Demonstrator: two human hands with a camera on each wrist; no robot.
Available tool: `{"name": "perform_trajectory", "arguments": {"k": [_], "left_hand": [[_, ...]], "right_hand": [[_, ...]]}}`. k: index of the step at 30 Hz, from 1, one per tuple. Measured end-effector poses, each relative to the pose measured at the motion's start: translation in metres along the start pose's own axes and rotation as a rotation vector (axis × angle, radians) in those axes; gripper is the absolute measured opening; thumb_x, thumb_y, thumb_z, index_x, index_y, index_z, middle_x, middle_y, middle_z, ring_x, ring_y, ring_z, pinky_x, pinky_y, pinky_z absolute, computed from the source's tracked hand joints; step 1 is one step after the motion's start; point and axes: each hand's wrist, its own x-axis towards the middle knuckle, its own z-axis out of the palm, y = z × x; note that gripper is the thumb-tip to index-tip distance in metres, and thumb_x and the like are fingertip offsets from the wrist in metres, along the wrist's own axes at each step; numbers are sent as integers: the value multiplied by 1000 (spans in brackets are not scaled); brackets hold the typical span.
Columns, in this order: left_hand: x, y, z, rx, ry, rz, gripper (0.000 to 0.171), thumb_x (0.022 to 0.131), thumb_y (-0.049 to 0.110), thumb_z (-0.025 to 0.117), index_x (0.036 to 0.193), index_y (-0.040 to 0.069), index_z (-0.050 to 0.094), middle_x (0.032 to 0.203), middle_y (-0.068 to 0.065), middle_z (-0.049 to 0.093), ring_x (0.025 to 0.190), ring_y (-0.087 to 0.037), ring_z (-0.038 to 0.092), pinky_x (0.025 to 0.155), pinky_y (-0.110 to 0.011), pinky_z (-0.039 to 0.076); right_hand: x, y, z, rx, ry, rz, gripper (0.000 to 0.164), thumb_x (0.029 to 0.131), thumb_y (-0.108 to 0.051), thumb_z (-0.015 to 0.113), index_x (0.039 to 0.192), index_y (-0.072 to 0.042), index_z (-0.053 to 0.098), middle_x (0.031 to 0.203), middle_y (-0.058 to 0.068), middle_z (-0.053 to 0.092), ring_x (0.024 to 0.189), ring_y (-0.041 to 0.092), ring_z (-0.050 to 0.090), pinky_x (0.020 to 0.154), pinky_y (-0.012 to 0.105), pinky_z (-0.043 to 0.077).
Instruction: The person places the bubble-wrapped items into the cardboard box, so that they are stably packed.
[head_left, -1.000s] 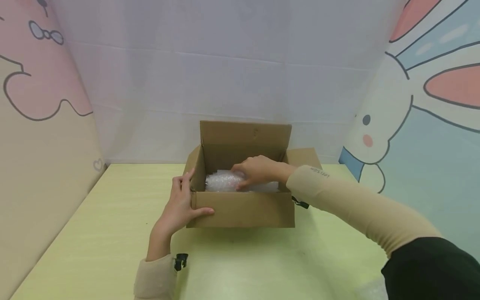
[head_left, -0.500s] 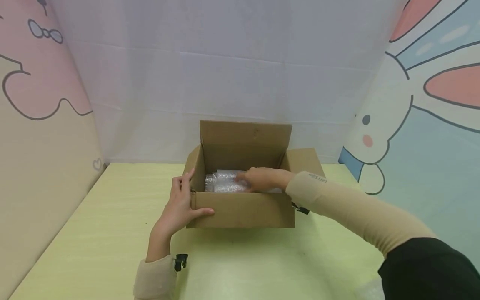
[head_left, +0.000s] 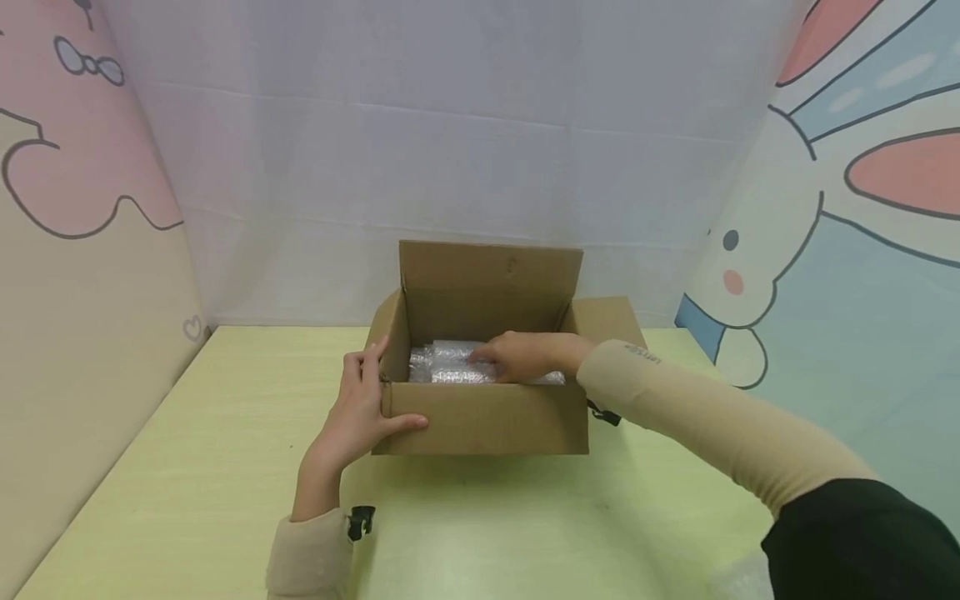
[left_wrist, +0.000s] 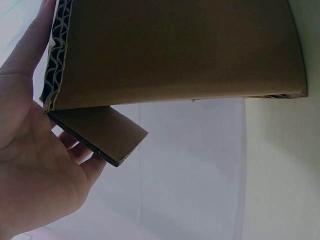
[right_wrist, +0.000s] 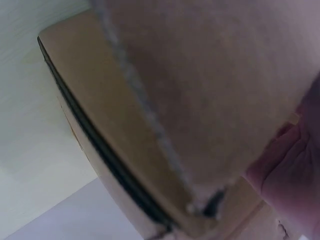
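Observation:
An open cardboard box [head_left: 480, 419] stands on the table. My left hand [head_left: 360, 417] grips its front left corner, thumb along the front wall and fingers behind the left flap [head_left: 386, 321]. In the left wrist view the same hand [left_wrist: 40, 155] lies round the corrugated edge of that corner. My right hand [head_left: 528, 357] reaches down inside the box with its fingers on a bubble-wrapped package [head_left: 462, 377]; the front wall partly hides the fingertips. More bubble wrap [head_left: 418, 367] lies left of it. In the right wrist view, the right hand [right_wrist: 290, 175] shows dimly behind a blurred flap.
The box's back flap [head_left: 491, 265] stands upright, while its right flap [head_left: 611, 321] leans outward under the right forearm. A clear plastic piece [head_left: 742, 579] lies at the table's [head_left: 465, 533] front right. Behind hangs a white cloth [head_left: 465, 167].
My right hand has sunk lower into the box, and the bubble-wrapped package beneath its fingers sits lower than before. The left hand keeps its grip on the corner.

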Motion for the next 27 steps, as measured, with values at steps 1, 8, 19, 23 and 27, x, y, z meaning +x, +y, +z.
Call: {"name": "perform_trajectory", "arguments": {"k": [1,8,19,23,27], "left_hand": [[1,0,0,2,-1,2,120,69,36,87,156,14,7,130,-16,27,115,-31,39,96,-49,43],[6,-2,0,-5,-3,5,119,70,35,87,156,12,7,134,-21,25,118,-35,40,100,-54,42],[6,-10,-7,0,9,5,119,71,38,85,156,11,7,129,-19,27,116,-34,38,98,-51,40],[6,-12,-6,6,9,4,119,71,39,85,156,11,6,127,-18,27,113,-32,38,96,-49,40],[5,-11,-6,18,12,7,119,71,39,85,156,11,7,126,-18,27,110,-31,38,90,-46,42]], "right_hand": [[-2,0,-2,4,9,2,45,97,-11,56,140,-9,49,127,13,62,115,24,61,98,39,48],[-31,-1,-21,44,123,23,56,92,-23,67,142,-9,46,135,11,57,123,26,56,103,41,45],[-122,2,-36,84,450,77,57,90,-17,69,142,-9,47,130,9,58,116,24,57,97,45,48],[-157,13,-23,51,514,108,56,90,-13,69,141,-8,47,134,10,57,118,25,56,99,47,46],[-192,21,-2,20,538,182,55,89,-13,70,139,-9,48,131,8,59,116,24,58,95,47,48]]}}
